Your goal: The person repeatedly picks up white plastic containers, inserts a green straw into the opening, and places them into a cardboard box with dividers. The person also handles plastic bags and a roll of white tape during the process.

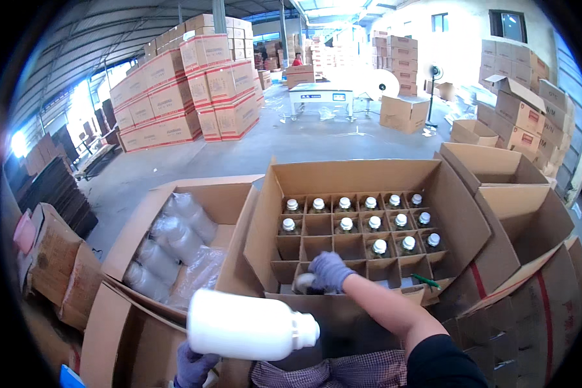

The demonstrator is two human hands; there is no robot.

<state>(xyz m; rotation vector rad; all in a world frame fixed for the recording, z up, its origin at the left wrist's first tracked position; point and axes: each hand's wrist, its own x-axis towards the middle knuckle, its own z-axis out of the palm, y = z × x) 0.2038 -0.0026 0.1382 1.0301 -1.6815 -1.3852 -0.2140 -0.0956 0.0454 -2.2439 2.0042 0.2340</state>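
White bottle: the white bottle [242, 324] lies tipped on its side in the air, outside the near left corner of the divided carton [362, 176], neck toward the right.
Left hand: the gloved left hand [195, 363] grasps it from below, near its base.
Right hand: the gloved right hand [330, 271] is bent over the divided carton's near edge, left of its middle, fingers curled beside a pale rounded object [304, 283]; whether they grip it I can't tell.
Filled cells: capped bottles [374, 224] fill the far edge's row and crowd toward the right edge.
Open cells: room lies along the near edge and toward the left.
Near right corner: a slim green tool [425, 281] lies across the dividers.
Left carton: in the left carton [242, 242], bagged bottles [171, 236] line the left edge; bare bottom shows toward the far right corner.
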